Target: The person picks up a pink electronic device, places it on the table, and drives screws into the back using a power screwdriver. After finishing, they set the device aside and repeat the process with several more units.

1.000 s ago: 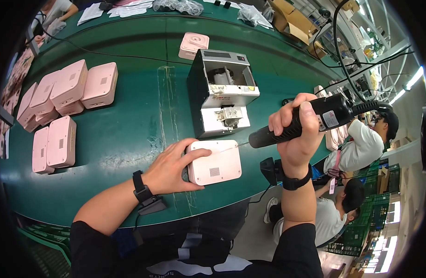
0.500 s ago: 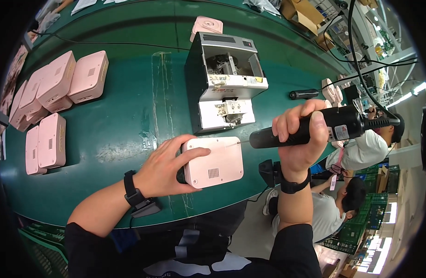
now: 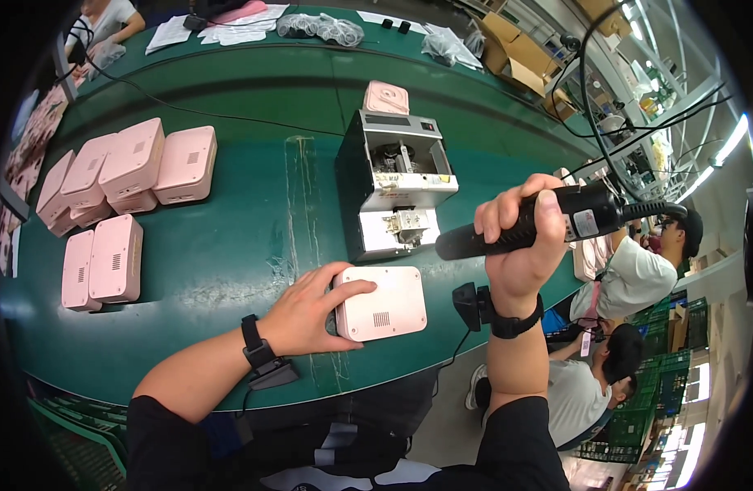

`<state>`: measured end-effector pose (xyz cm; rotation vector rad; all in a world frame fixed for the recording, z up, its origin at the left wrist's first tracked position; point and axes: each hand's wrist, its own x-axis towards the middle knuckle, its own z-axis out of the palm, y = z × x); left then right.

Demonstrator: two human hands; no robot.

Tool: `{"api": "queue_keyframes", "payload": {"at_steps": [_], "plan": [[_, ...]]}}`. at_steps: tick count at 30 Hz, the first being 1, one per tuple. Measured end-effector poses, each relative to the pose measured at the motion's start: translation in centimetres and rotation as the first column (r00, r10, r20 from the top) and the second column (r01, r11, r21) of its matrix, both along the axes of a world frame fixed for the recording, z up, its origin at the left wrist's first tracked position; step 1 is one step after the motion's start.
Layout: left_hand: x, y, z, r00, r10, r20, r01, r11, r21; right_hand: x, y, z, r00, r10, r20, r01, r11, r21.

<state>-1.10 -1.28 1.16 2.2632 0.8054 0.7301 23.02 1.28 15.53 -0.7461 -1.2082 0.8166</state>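
A pale pink box-shaped device, with a small vent grille and screw holes at its corners, lies on the green table. My left hand grips its left side, thumb and fingers spread around the edges. In my right hand is a black corded electric screwdriver, held nearly level. Its front end points left at the lower part of a grey-and-black screw feeder, just beyond the device. The thin bit is hard to make out.
Several similar pink devices are stacked at the left. Another pink part sits behind the feeder. The screwdriver's cable hangs from above at right. Plastic bags and papers lie at the far side. Other people sit along the right.
The screwdriver has come away from the device's upper right corner toward the feeder. My left hand still holds the device. The whole view has shifted, showing more of the far side.
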Motion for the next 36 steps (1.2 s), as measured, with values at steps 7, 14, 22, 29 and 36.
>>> {"api": "queue_keyframes", "payload": {"at_steps": [7, 14, 22, 29, 36], "plan": [[0.2, -0.1, -0.1, 0.999, 0.007, 0.04, -0.008, 0.999, 0.04, -0.9, 1.8, 0.1, 0.999, -0.023, 0.046, 0.023, 1.0, -0.004], [-0.1, 0.3, 0.1, 1.0, 0.005, 0.024, -0.006, 1.0, 0.016, -1.7, -0.2, -0.7, 0.992, 0.119, 0.043, -0.119, 0.993, -0.012], [0.1, 0.3, -0.2, 1.0, -0.008, 0.024, 0.008, 1.0, 0.007, -1.9, -0.6, -1.2, 0.989, 0.149, 0.014, -0.148, 0.987, -0.061], [0.1, 0.4, -0.1, 1.0, 0.017, 0.018, -0.017, 1.0, -0.006, -1.7, -0.9, -1.0, 0.983, 0.185, -0.018, -0.186, 0.982, -0.026], [0.2, 0.7, -0.4, 0.998, 0.036, 0.053, -0.036, 0.999, 0.001, -1.9, -0.2, -1.7, 0.978, 0.206, 0.03, -0.204, 0.978, -0.052]]}}
